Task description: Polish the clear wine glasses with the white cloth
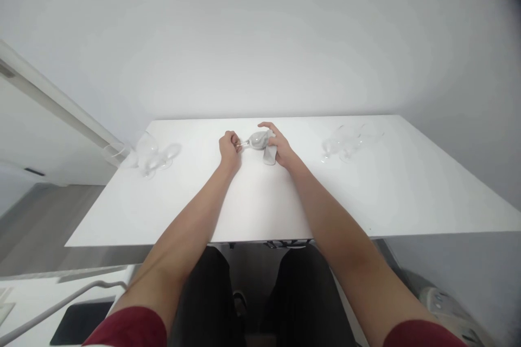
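Past sleeves (130,328), left hand (230,146) clasps glass (256,140); half-open right hand (278,143), cloth (269,157).

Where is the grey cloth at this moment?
At the head view's centre, the grey cloth is in the right hand, over the white table, at the rounded end of the clear object.

I hold a clear stemmed glass (256,141) sideways, stem (245,143) toward nine o'clock; my grey cloth (269,155) meets its bowl around four o'clock.
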Tool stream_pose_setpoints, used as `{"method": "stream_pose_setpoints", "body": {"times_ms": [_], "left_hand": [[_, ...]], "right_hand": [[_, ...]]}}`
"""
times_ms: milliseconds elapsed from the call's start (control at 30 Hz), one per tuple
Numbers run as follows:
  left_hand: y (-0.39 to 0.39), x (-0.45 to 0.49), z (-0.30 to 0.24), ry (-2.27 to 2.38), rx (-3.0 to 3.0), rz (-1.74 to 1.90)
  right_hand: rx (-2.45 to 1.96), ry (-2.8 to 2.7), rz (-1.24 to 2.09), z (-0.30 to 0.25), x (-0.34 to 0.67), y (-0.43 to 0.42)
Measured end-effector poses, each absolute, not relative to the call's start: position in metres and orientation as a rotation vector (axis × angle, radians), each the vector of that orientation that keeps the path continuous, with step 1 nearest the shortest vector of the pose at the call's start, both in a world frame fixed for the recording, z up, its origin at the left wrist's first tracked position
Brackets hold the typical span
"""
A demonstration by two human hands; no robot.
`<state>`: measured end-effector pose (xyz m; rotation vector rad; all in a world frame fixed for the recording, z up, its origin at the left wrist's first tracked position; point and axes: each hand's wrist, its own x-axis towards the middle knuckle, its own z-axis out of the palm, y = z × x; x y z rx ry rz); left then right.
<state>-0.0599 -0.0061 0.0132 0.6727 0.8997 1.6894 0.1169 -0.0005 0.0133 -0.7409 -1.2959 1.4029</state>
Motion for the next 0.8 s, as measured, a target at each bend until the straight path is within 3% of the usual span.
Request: {"method": "stream_pose_setpoints", "body": {"times_ms": [167,433,800], "left_hand": [[-0.005,-0.062,0.016,0.882,0.583,1.697],[-0.007,-0.066,0.023,0.802,0.521,1.734],[-0.006,-0.066,0.022,0.756,0.519,1.74]], "right_hand": [[-0.748,-1.293,1.407,0.015,0.119,-0.002],[-0.454,-1.048,1.778,0.027,0.125,-0.005],[-0.487,-1.089,1.793,0.029,0.123,-0.008]]}}
